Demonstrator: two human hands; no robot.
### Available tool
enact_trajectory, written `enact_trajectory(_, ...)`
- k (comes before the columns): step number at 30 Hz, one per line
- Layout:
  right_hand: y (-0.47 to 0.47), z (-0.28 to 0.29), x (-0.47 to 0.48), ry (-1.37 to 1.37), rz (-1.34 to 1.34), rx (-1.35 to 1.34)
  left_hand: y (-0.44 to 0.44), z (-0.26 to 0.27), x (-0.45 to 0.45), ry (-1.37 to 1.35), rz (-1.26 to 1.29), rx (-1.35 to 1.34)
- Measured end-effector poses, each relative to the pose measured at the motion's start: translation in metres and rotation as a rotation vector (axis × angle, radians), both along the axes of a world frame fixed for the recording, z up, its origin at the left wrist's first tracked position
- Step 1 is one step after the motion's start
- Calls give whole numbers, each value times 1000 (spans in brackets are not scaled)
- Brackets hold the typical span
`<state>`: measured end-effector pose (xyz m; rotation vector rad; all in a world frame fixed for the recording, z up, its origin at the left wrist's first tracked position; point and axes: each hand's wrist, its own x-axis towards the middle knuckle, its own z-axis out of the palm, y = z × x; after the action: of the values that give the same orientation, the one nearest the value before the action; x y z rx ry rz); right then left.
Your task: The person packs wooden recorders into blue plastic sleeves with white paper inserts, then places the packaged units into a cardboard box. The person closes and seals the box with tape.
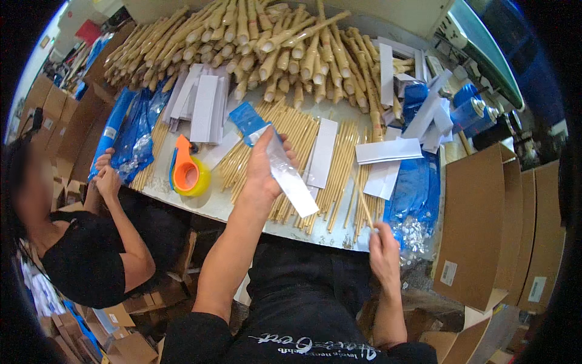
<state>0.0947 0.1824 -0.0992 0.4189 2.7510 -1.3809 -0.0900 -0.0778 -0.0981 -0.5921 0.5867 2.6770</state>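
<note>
My left hand [268, 166] holds a clear plastic sleeve with a blue end [248, 119] and a folded white paper [298, 195] at its lower end. In my right hand [383, 248], at the table's front edge, is the end of a thin wooden stick [364, 204]. Many such sticks [291, 136] lie in rows on the white table, under and beside my left hand. A white paper strip [325, 154] rests on them. Another folded white paper [388, 151] lies to the right, near blue plastic packaging [413, 191].
Knobbly bamboo-like canes [273, 50] are piled at the back. An orange and yellow tape dispenser [188, 176] stands left of the sticks. A co-worker [91, 255] at left holds a blue roll [111, 129]. Cardboard boxes [470, 227] stand at right, beside cylindrical cans [470, 111].
</note>
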Motion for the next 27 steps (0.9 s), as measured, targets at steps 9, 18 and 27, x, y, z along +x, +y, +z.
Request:
enact_trajectory(9, 11, 49, 50, 168, 292, -62, 33, 4, 4, -38, 3, -53)
enact_trajectory(18, 17, 49, 25, 133, 311, -69, 15, 6, 1, 16, 47, -87)
enact_trajectory(27, 29, 34, 0, 112, -35, -643, 24, 2, 4, 0, 2, -23)
